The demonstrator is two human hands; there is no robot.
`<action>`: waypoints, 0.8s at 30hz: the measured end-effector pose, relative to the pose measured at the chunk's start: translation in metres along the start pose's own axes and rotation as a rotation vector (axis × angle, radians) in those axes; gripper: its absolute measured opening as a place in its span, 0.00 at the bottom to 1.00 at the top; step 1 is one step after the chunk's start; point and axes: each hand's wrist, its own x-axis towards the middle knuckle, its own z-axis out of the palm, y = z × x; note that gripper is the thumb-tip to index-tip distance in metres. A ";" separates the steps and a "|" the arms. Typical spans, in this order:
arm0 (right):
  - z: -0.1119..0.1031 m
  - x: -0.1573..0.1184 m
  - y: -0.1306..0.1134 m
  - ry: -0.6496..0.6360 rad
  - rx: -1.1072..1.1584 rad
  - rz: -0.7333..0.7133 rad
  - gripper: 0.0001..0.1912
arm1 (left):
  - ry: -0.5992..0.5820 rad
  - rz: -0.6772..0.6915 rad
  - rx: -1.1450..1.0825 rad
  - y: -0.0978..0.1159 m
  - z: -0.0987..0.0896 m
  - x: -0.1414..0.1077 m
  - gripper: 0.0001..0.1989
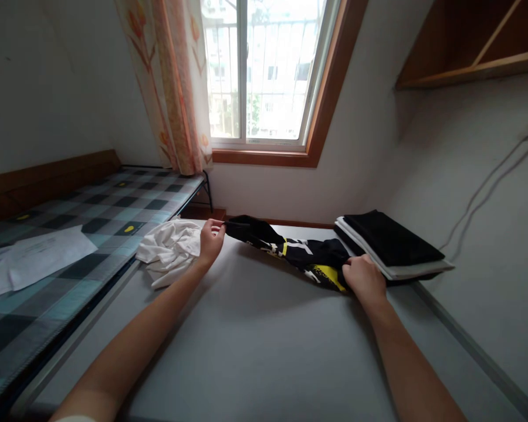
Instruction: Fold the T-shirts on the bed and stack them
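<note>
Pinching: the left hand (212, 241) has thumb and fingers pressed together on the far left end of the black garment (300, 251).
Right hand (366, 279): curled tight on the garment's near right end, fingertips partly hidden.
Long axis: the garment stretches between both hands, slanting from far left to near right over the grey tabletop (264, 346); each hand touches it, so neither is nearer.
White cloth (169, 251): crumpled just left of the left hand.
Folded stack (393, 240): just beyond the right hand, far right.
</note>
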 end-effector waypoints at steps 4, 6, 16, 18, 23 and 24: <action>-0.009 -0.009 -0.020 0.108 -0.066 -0.171 0.14 | 0.090 0.038 0.079 0.003 0.000 -0.003 0.08; -0.007 -0.013 -0.039 0.107 0.010 -0.387 0.15 | 0.033 0.174 0.140 0.011 0.003 -0.012 0.08; 0.002 0.013 -0.106 -0.291 0.041 -0.507 0.15 | -0.972 0.594 0.093 0.039 0.013 -0.056 0.11; -0.007 0.020 -0.117 -0.345 0.194 -0.436 0.14 | -1.022 0.590 0.149 0.034 0.016 -0.061 0.13; -0.029 0.022 -0.138 -0.631 1.185 -0.294 0.18 | -0.844 0.428 0.337 0.022 0.022 -0.065 0.35; -0.032 0.023 -0.139 -0.653 1.371 -0.241 0.19 | -0.833 0.419 0.339 0.021 0.022 -0.065 0.36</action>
